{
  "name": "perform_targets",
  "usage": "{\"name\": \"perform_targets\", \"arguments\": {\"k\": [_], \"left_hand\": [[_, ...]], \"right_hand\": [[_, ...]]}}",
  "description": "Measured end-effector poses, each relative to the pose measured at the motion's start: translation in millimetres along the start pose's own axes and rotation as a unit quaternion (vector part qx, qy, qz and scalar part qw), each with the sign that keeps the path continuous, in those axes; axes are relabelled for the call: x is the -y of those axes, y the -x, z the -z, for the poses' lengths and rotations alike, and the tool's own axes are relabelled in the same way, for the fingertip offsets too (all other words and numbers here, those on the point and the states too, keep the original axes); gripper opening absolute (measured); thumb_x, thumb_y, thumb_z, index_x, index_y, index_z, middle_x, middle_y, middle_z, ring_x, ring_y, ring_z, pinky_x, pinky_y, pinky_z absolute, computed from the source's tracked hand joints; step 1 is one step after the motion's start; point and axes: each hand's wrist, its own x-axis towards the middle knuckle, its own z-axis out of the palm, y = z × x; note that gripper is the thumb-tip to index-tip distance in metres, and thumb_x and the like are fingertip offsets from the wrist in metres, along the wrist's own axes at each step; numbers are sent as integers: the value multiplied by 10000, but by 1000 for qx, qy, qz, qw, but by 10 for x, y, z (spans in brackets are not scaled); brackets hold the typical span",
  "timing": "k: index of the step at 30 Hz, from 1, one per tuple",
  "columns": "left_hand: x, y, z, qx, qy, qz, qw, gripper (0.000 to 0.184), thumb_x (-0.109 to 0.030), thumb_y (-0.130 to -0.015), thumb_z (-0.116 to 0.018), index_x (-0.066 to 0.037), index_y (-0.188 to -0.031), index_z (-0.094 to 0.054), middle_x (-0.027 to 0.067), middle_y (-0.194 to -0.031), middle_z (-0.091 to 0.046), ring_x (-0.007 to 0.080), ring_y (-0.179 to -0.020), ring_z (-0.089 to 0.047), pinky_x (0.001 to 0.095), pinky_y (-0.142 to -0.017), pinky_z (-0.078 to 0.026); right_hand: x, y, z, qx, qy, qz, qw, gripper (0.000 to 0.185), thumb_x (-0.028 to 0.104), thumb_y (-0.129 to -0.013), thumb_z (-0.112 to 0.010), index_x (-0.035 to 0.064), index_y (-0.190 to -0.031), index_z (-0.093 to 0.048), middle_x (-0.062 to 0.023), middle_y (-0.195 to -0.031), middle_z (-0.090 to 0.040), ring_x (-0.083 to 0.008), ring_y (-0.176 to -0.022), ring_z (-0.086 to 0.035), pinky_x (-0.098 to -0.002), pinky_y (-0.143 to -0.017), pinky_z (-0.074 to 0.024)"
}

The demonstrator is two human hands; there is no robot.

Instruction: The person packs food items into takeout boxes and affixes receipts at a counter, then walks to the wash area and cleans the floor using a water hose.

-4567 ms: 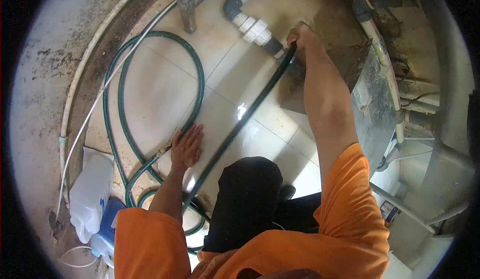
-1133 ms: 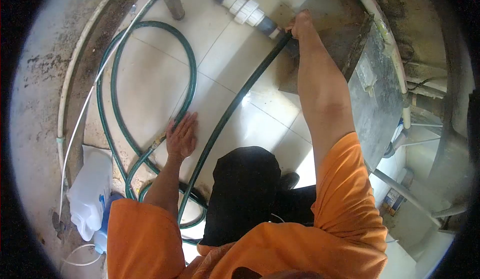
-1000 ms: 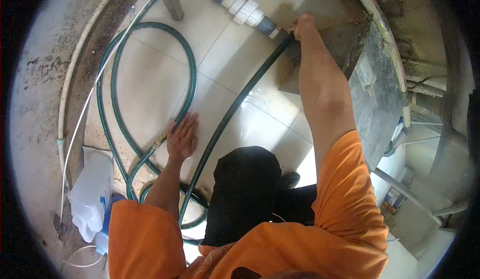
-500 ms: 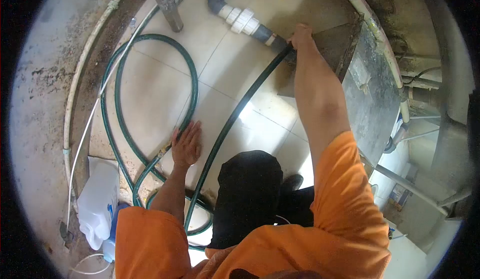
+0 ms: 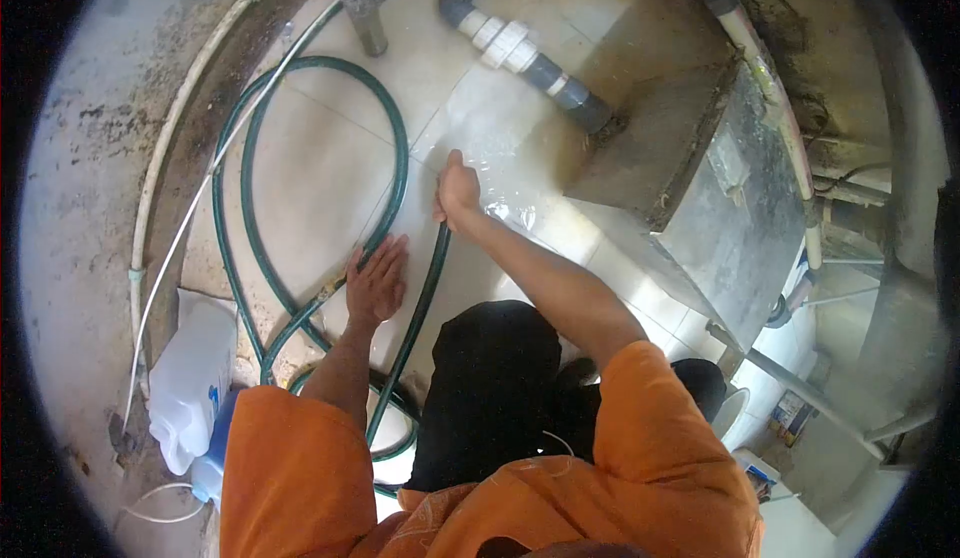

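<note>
A long dark green hose lies in loose loops on the tiled floor. My right hand is closed round its end, low above the tiles. Clear water glistens and splashes on the floor just right of that hand. My left hand lies palm down with its fingers stretched out, touching the looped part of the hose. Beside its thumb, a brownish fitting sits on the hose. What lies beneath the left palm is hidden.
A pipe with a white union ends near a grey metal box at right. A metal leg stands at the top. A white jug and a thin white tube are on the left by the wall.
My right hand has swung the hose end leftward and down, away from the dark pipe's open end. Water now shows on the tiles. The left hand stays in place.
</note>
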Motion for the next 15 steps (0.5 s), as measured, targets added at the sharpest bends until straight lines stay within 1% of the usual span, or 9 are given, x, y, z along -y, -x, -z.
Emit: {"name": "perform_targets", "arguments": {"k": [2,4,6,8,10,12,14,15], "left_hand": [[-9,4,5,9,-4,8,1000,570,-193,-767,-515,-119,-1332,-544,-31,-1505,-435,148,-1411,-364,474,-1174,-170],[-6,5,23,12,23,11,1000,553,-208,-803,-490,-118,-1346,-535,-35,-1502,-438,155,-1398,-386,487,-1170,-176],[12,11,12,5,10,4,1000,538,-221,-821,-480,-118,-1346,-536,-32,-1500,-441,158,-1392,-396,491,-1168,-178],[12,25,-15,0,0,-2,1000,524,-233,-839,-469,-118,-1345,-538,-29,-1499,-444,162,-1386,-407,495,-1167,-180],[18,20,-39,-19,8,4,1000,510,-213,-786,-512,-161,-1289,-580,-59,-1500,-437,110,-1395,-380,458,-1177,-153],[25,33,-35,-15,0,3,1000,517,-231,-797,-511,-167,-1306,-569,-61,-1502,-436,111,-1396,-379,460,-1179,-149],[40,22,-46,-14,-8,-2,1000,524,-249,-807,-509,-173,-1323,-558,-62,-1503,-435,113,-1398,-379,462,-1182,-145],[61,20,-76,-13,-52,-11,999,533,-305,-810,-541,-176,-1326,-558,-61,-1499,-439,111,-1400,-375,468,-1181,-148]], "right_hand": [[45,-68,-65,32,-21,26,999,530,461,-974,-330,53,-653,-433,-57,-515,-377,-201,-361,-355,-380,-330,-294],[153,-159,-155,29,-25,43,998,531,466,-975,-334,57,-651,-431,-55,-516,-377,-198,-361,-354,-375,-330,-296],[300,-279,-232,25,-32,60,997,531,470,-976,-338,60,-650,-429,-54,-518,-377,-195,-360,-353,-371,-330,-297],[503,-381,-240,38,-20,103,994,535,474,-980,-341,62,-652,-438,-50,-527,-381,-193,-357,-343,-368,-328,-296],[749,-496,-265,55,-7,104,993,540,477,-981,-339,61,-653,-443,-53,-531,-386,-195,-355,-346,-372,-325,-301],[909,-603,-310,70,6,104,992,546,481,-983,-336,60,-655,-449,-55,-534,-391,-197,-353,-350,-376,-322,-305],[1042,-683,-333,79,24,126,989,551,492,-976,-346,58,-655,-449,-61,-536,-399,-201,-356,-368,-388,-313,-323],[1098,-717,-348,69,0,123,990,553,496,-974,-349,52,-664,-460,-62,-534,-402,-202,-358,-376,-396,-316,-341]]}}
